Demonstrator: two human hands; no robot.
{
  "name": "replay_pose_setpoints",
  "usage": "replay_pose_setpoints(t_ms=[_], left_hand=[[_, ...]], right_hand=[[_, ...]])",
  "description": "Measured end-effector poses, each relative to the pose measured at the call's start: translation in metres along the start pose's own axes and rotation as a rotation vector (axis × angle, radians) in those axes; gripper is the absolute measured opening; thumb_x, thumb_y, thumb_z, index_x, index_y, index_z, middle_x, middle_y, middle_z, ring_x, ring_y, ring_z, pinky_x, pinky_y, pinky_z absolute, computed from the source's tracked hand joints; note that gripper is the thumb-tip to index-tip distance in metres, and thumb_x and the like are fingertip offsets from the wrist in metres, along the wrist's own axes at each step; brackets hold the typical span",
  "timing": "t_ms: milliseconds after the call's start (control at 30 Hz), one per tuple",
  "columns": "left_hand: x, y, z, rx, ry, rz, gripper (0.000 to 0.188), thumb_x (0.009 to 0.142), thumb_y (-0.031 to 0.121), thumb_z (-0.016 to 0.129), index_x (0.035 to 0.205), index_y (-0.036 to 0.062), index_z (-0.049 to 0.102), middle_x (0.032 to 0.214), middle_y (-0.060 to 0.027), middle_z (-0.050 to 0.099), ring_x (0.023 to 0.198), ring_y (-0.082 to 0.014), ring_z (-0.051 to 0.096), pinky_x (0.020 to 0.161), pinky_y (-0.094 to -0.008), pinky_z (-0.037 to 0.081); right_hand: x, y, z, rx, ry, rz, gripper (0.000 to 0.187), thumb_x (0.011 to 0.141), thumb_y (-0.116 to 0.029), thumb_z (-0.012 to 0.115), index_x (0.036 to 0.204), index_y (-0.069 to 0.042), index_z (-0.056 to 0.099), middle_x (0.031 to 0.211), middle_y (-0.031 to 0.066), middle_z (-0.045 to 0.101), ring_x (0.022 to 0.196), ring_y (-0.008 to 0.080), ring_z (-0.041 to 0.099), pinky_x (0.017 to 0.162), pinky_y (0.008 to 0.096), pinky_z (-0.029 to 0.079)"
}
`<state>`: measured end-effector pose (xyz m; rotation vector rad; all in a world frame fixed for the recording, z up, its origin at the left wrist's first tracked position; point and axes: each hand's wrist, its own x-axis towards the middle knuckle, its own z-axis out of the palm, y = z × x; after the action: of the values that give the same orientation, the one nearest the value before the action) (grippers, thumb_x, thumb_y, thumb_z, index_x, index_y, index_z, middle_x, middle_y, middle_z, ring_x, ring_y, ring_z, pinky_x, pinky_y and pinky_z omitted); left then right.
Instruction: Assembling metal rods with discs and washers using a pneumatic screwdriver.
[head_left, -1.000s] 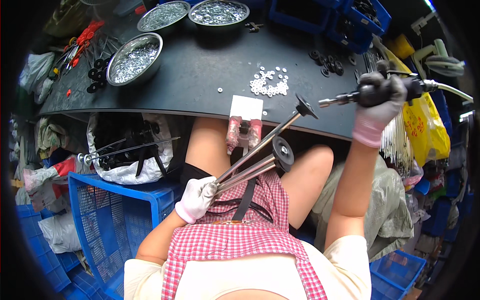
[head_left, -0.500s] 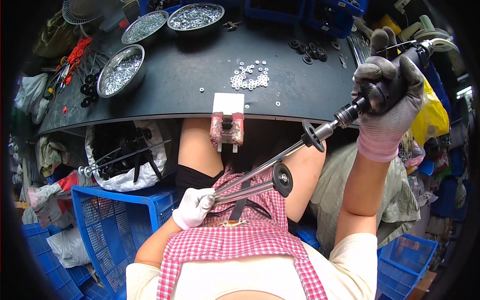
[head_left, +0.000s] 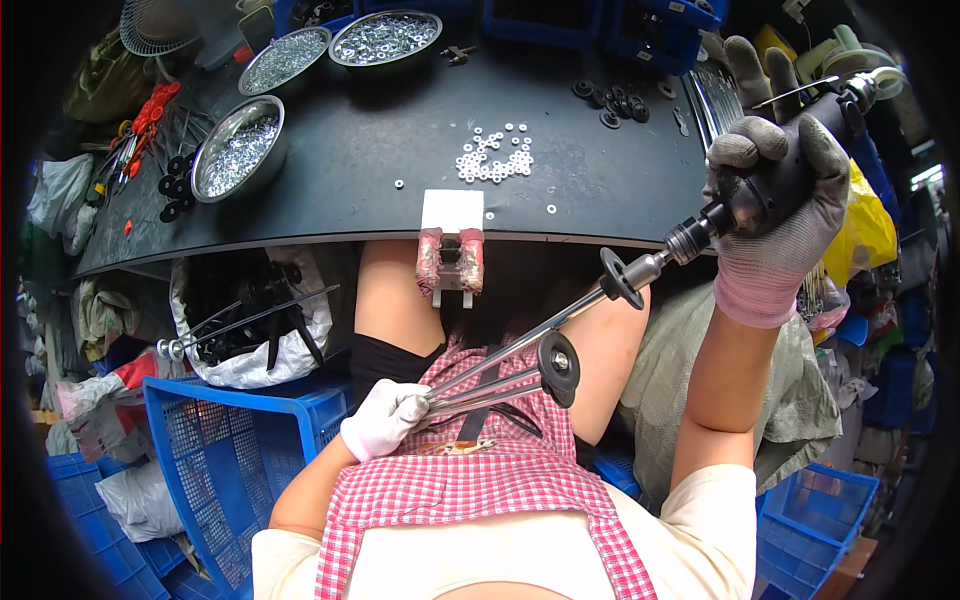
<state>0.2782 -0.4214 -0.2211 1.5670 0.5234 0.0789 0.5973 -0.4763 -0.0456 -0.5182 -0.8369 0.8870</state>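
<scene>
My left hand (head_left: 383, 422), in a white glove, is closed around the near ends of several thin metal rods (head_left: 515, 348) above my lap. One rod slants up to the right and carries a black disc (head_left: 622, 279) near its far end. That end meets the socket of a black power screwdriver (head_left: 757, 195). Another black disc (head_left: 559, 369) with a metal centre sits at the end of the shorter-looking rods. My right hand (head_left: 772, 262), in a grey and pink glove, grips the screwdriver's body with two fingers stretched up off it.
A small clamp fixture (head_left: 450, 262) with red-wrapped sides juts from the edge of the dark table (head_left: 340, 175). White washers (head_left: 495, 165), black discs (head_left: 612, 103) and metal bowls (head_left: 238, 150) of hardware lie on it. A blue crate (head_left: 230, 450) stands at the left.
Two fingers of my right hand have straightened upward away from the screwdriver. The rods and my left hand have barely moved.
</scene>
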Motion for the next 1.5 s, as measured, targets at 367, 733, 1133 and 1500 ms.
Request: replay_pose_setpoints(t_ms=[367, 733, 1133, 1500], left_hand=[[0.003, -0.010, 0.003, 0.090, -0.021, 0.046, 0.046, 0.091, 0.040, 0.038, 0.068, 0.0015, 0.050, 0.053, -0.0097, 0.044, 0.046, -0.0207, 0.040, 0.048, -0.0304, 0.036], [0.015, -0.003, 0.018, 0.279, 0.136, 0.215, 0.048, 0.092, 0.041, 0.034, 0.070, 0.0023, 0.051, 0.053, -0.0166, 0.038, 0.048, -0.0350, 0.039, 0.047, -0.0367, 0.033], [0.019, -0.005, 0.020, 0.291, 0.185, 0.229, 0.046, 0.093, 0.036, 0.036, 0.072, -0.0010, 0.054, 0.053, -0.0187, 0.042, 0.049, -0.0372, 0.044, 0.047, -0.0372, 0.035], [0.019, -0.005, 0.022, 0.271, 0.219, 0.160, 0.061, 0.092, 0.049, 0.027, 0.068, -0.0002, 0.054, 0.048, -0.0088, 0.044, 0.043, -0.0228, 0.043, 0.046, -0.0308, 0.034]], right_hand=[[-0.004, 0.005, 0.002, 0.048, 0.062, -0.192, 0.043, 0.084, -0.019, 0.045, 0.121, 0.001, 0.036, 0.105, 0.0200, 0.052, 0.070, 0.0193, 0.058, 0.036, 0.0224, 0.045], [-0.006, 0.000, -0.010, 0.070, 0.086, -0.125, 0.033, 0.080, -0.010, 0.051, 0.108, 0.002, 0.040, 0.076, 0.0053, 0.044, 0.062, 0.0111, 0.048, 0.061, 0.0274, 0.042], [-0.010, 0.007, -0.004, 0.078, 0.078, -0.141, 0.033, 0.081, -0.012, 0.050, 0.109, 0.002, 0.039, 0.077, 0.0049, 0.042, 0.062, 0.0110, 0.046, 0.061, 0.0276, 0.041], [-0.011, 0.013, -0.004, 0.027, 0.021, -0.127, 0.031, 0.082, -0.018, 0.049, 0.107, -0.001, 0.045, 0.092, 0.0159, 0.057, 0.063, 0.0162, 0.055, 0.063, 0.0362, 0.047]])
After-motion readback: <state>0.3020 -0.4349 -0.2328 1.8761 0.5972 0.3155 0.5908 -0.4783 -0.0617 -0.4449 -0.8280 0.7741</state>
